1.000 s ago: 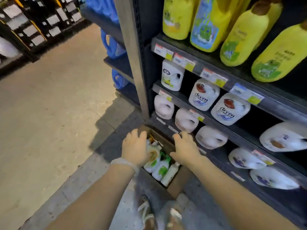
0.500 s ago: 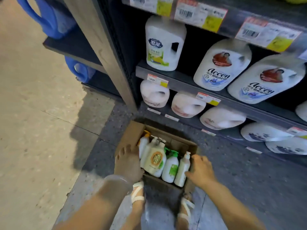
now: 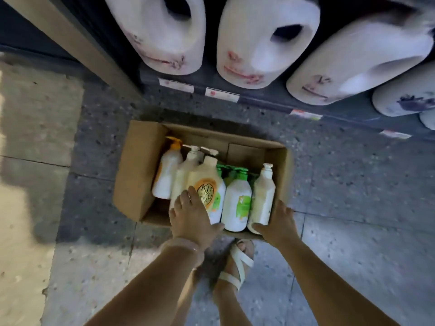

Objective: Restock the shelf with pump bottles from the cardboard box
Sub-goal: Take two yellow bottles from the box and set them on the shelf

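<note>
An open cardboard box point(image 3: 131, 184) sits on the floor in front of the bottom shelf point(image 3: 263, 101). Several pump bottles lie in it. One is a cream bottle with a round orange label point(image 3: 210, 182). To its right are a white bottle with a green cap point(image 3: 237, 203) and a plain cream bottle point(image 3: 263, 194). At the left is a white bottle with an orange pump point(image 3: 168, 170). My left hand point(image 3: 190, 217) rests on the lower part of the orange-label bottle, fingers spread. My right hand point(image 3: 279, 225) grips the box's near right corner, its thumb against the plain cream bottle's base.
Large white jugs point(image 3: 164, 34) fill the bottom shelf just beyond the box, with price tags point(image 3: 221, 95) along its edge. A shelf upright point(image 3: 77, 41) stands at the left. My sandalled foot point(image 3: 235, 269) is right behind the box. Speckled floor point(image 3: 353, 184) lies to the right.
The view has dropped closer over the box. My left hand moved from the box's left edge onto the orange-label bottle. My right hand stays at the near right corner.
</note>
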Tool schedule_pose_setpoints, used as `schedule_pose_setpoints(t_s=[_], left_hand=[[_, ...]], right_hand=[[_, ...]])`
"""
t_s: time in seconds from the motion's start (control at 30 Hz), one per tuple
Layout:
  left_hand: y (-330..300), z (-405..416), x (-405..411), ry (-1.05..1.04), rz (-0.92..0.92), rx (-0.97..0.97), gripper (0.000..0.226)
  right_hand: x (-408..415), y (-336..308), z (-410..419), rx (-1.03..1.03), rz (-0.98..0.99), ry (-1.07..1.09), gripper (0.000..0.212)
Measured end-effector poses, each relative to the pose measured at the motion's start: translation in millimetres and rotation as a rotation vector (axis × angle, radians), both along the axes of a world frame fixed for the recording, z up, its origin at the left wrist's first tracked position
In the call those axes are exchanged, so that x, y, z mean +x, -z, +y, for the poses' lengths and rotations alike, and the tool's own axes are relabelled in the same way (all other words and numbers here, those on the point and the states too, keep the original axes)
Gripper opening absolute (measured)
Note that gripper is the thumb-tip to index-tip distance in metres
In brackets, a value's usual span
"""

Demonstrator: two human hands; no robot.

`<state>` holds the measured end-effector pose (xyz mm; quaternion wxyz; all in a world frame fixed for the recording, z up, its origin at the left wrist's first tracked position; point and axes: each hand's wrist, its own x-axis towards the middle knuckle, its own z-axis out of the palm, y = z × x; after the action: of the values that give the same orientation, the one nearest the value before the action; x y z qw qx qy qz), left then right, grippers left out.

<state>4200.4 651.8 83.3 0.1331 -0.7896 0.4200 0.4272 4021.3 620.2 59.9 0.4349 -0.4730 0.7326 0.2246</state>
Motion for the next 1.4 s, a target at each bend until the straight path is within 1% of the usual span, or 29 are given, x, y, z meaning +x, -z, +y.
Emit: schedule_pose_setpoints(t_s=[0.1, 0.2, 0.27, 0.3, 0.4, 0.47, 0.53, 0.63, 0.73, 0.8, 0.93, 1.1, 1.23, 1.27, 1.37, 1.4], left_hand=[[40, -8, -4, -0.121, 0.002, -0.001, 0.121], [69, -13, -7, -0.203, -0.029, -0.033, 0.121], [82, -13, -8, -0.251, -0.052, -0.047, 0.119], [86, -13, -9, -0.278, -0.065, -0.045, 0.120], [98, -14, -13, -0.330, -0.106, -0.051, 0.120], [103, -15, -16, -0.380, -0.119, -0.060, 0.117], [106, -15, -18, -0.404, -0.139, -0.067, 0.113], [109, -15, -18, -0.415, -0.143, -0.074, 0.109], [112, -15, -20, -0.457, -0.086, -0.086, 0.109], [115, -15, -23, -0.484, -0.033, -0.099, 0.112], [119, -15, -27, -0.540, 0.047, -0.148, 0.114], [119, -13, -29, -0.580, 0.084, -0.187, 0.111], [118, -12, -24, -0.570, 0.105, -0.203, 0.107], [118, -11, -23, -0.554, 0.110, -0.209, 0.106], [115, -8, -23, -0.510, 0.113, -0.245, 0.107], [113, -7, -23, -0.501, 0.108, -0.255, 0.107]], right_hand=[[-1, 42, -1, 0.043, 0.002, 0.137, 0.097], [2, 75, -2, 0.038, 0.015, 0.350, 0.094], [6, 90, 1, -0.024, 0.075, 0.429, 0.089], [8, 96, 3, -0.054, 0.110, 0.435, 0.083], [2, 105, 10, -0.171, 0.176, 0.424, 0.058], [-3, 108, 14, -0.231, 0.177, 0.413, 0.051], [1, 109, 16, -0.244, 0.124, 0.481, 0.058], [13, 111, 14, -0.230, 0.062, 0.581, 0.082], [10, 109, 4, -0.167, 0.133, 0.506, 0.099], [6, 107, -1, -0.134, 0.153, 0.449, 0.102], [6, 108, 2, -0.162, 0.107, 0.480, 0.092], [12, 117, 13, -0.212, -0.034, 0.656, 0.092], [-6, 119, 8, -0.202, -0.043, 0.593, 0.089], [-10, 120, 8, -0.187, -0.045, 0.565, 0.083], [-14, 122, 10, -0.180, -0.070, 0.543, 0.049], [-13, 122, 10, -0.193, -0.086, 0.544, 0.044]])
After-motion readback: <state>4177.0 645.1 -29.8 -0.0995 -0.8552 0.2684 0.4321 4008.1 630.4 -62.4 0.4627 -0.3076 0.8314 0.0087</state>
